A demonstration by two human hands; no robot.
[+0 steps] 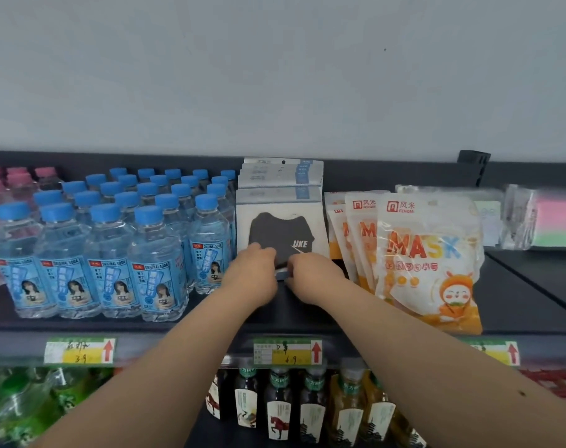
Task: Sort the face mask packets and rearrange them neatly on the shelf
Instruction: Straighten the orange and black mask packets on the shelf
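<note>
A row of white packets showing a black mask [281, 227] stands upright on the dark shelf [210, 321], several deep toward the back wall. My left hand [254, 273] and my right hand [310, 276] meet at the bottom edge of the front packet, fingers closed on it from both sides. Just to the right lean several orange-and-white "MASK" packets [427, 260]. Further right lie clear packets of pastel masks [546, 221], blurred.
Blue-capped soda water bottles [113, 247] fill the shelf to the left, touching the black-mask row. Pink-capped bottles [3, 185] stand at the far left. Price tags [286, 352] line the shelf edge; tea bottles [310, 402] stand on the shelf below.
</note>
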